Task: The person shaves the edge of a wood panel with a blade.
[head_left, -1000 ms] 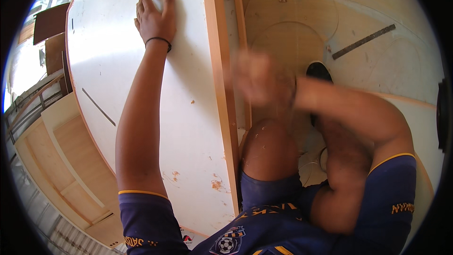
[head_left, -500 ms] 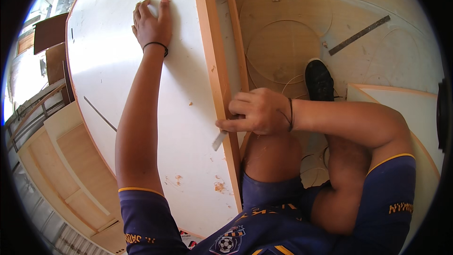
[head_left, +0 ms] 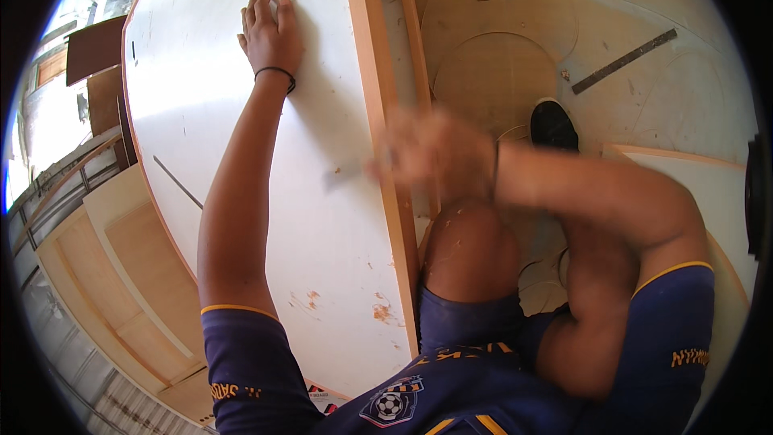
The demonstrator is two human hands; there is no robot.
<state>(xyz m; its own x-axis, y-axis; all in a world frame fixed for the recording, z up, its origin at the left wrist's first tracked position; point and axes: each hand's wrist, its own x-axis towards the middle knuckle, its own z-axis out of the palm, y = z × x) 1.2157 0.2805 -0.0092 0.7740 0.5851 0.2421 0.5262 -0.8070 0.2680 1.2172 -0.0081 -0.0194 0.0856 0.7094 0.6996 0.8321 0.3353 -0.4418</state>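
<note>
My left hand (head_left: 272,36) lies on the far part of a large white panel (head_left: 322,234), palm down with its fingers stretched out. Over the panel's wood-coloured edge strip (head_left: 378,72), my right hand (head_left: 439,149) is closed on a flat, pale blade (head_left: 345,178). The blade juts out to the left above the white surface. Motion smears both hand and blade, so the handle and any contact with the panel cannot be made out. Small orange-brown scraps (head_left: 385,312) and scuffs mark the panel's near end.
To the right, a dark flat metal strip (head_left: 625,62) lies on the wooden floor boards beyond my black shoe (head_left: 553,125). Another white panel with a wood-coloured edge (head_left: 684,157) stands at the right. Wooden frames (head_left: 121,274) and brown boards (head_left: 98,55) are at the left.
My right hand has moved away from me along the edge strip, and its blade has swung farther left over the panel. My left hand stays flat in place. The whole view has shifted slightly.
</note>
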